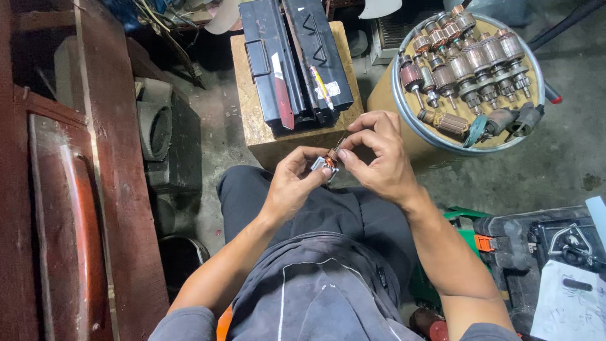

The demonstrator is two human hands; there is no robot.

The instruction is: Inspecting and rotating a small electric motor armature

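Grimy concrete workshop floor, seen from above; the person is sitting with dark trousers over the knees. A wooden block is standing just ahead of the knees, carrying an open black metal toolbox that is reaching to its far edge. To the right, a round drum is carrying a tray of motor armatures with copper windings, filling it rim to rim. A dark tool case is sitting at lower right with a white paper on it.

The left hand is pinching a small metal part with copper-orange bits, fingers closed on it from below. The right hand is closing on the same part from above, thumb and forefinger tips clamped at its top edge. The part is hanging in the air over the lap, just short of the block's near edge.

Judgement: fine fiddling on a tiny piece, so it should go best with the left hand keeping it steady and the right working only with fingertips, staying over the lap in case it is dropping.
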